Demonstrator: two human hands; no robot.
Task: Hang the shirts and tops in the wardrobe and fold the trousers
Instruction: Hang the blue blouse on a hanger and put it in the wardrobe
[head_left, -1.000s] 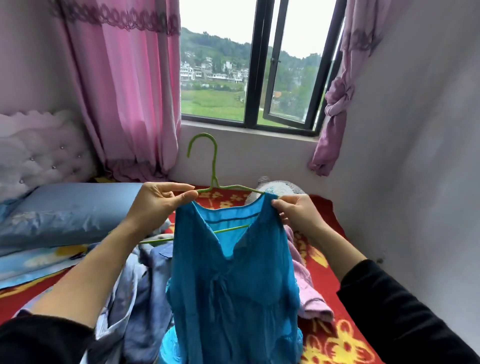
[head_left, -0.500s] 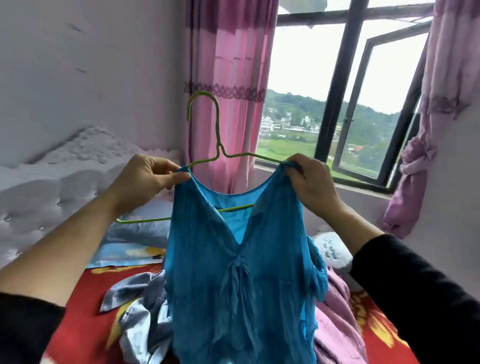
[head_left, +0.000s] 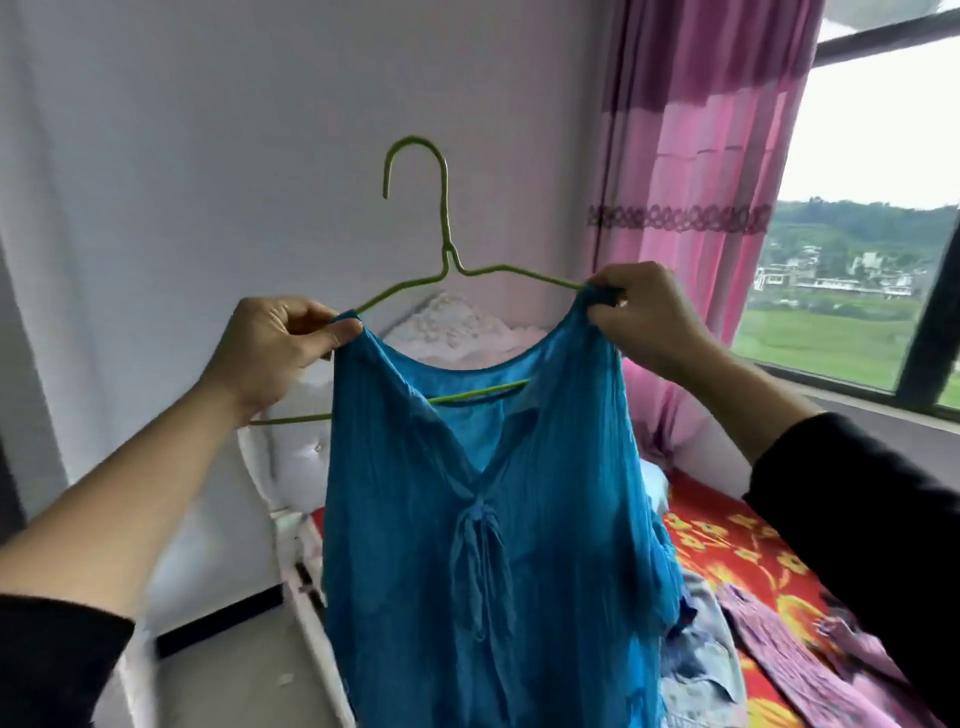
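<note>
1. The top (head_left: 467, 519) hangs mid-frame and runs down to 6 o'clock. Its shoulders sit on a hanger (head_left: 444, 228) whose hook stands up at 12 o'clock.
2. The left hand (head_left: 275, 353) is at 9 o'clock of the neckline, fingers curled, with thumb and forefinger pinching that shoulder of the top.
3. The right hand (head_left: 649, 322) is at 3 o'clock of the neckline, fingers curled, pinching the other shoulder at the hanger's arm.
4. The hanger's lower bar shows inside the neckline. Its end pokes out under the left hand at 8 o'clock.
5. The bed (head_left: 727, 545) lies at 4 o'clock, behind the top, with loose clothes (head_left: 701, 665) on it.
6. The curtain (head_left: 701, 208) is at 1 o'clock, the window (head_left: 857, 322) at 3 o'clock, and the headboard (head_left: 457, 332) behind the neckline.
</note>
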